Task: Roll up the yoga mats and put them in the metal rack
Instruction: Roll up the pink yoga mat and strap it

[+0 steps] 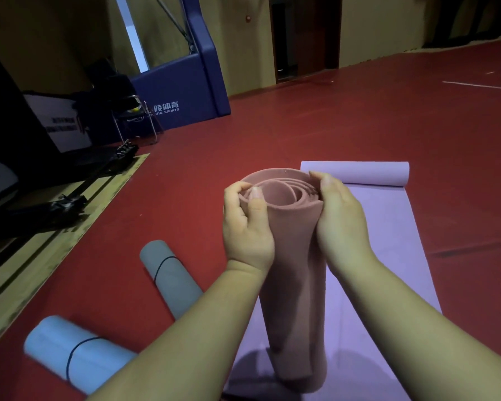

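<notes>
The rolled pink mat (295, 270) is held upright, its lower end stood on the flat lilac mat (388, 241) on the floor (272, 134). The left hand (248, 227) and right hand (340, 215) are clasped round its top, fingers (237, 189) curled on the coil, evidently to tighten the loose spiral. A grey roll (171, 279) and a blue roll (70, 351), both banded, are laid nearby. No rack is identified.

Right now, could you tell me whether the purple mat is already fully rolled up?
No, the purple mat lies mostly flat on the floor under the pink mat, only its far end curled.
</notes>
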The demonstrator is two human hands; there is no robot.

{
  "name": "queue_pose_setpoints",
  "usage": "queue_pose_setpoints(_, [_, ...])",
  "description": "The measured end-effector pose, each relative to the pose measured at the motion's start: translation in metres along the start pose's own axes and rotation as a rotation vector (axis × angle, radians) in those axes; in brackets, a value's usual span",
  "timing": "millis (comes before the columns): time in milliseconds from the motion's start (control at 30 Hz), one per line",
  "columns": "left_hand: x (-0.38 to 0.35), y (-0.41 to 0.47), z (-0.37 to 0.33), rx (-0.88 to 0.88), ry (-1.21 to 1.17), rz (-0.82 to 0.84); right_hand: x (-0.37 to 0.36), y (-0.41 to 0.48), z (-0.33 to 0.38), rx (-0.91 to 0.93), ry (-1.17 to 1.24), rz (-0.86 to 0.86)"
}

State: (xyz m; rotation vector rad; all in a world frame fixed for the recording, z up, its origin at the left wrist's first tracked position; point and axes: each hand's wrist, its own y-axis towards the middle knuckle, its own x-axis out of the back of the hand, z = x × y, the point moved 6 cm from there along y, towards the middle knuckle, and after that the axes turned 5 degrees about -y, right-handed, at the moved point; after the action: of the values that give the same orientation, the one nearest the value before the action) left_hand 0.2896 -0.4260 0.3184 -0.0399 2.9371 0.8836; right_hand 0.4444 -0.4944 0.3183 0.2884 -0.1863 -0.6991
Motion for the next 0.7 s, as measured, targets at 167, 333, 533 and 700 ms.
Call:
queue_pose_setpoints(167, [0.0, -0.001, 0.002, 0.087, -0.004, 0.06, -0.006, -0.013, 0.007, 0.022, 0.146, -0.032])
queue_pose_setpoints(333, [0.001, 0.018, 0.008, 0.245, -0.033, 0.152, 0.001, -0.001, -0.006, 0.006, 0.118, -0.098])
queue_pose_setpoints(533, [-0.008, 0.008, 0.016, 0.15, 0.066, 0.103, -0.011, 0.007, -0.02, 0.013, 0.152, -0.042])
queue_pose_setpoints(700, [-0.009, -0.007, 0.021, 0.176, 0.048, 0.084, -0.008, 0.011, -0.024, -0.028, 0.079, 0.044])
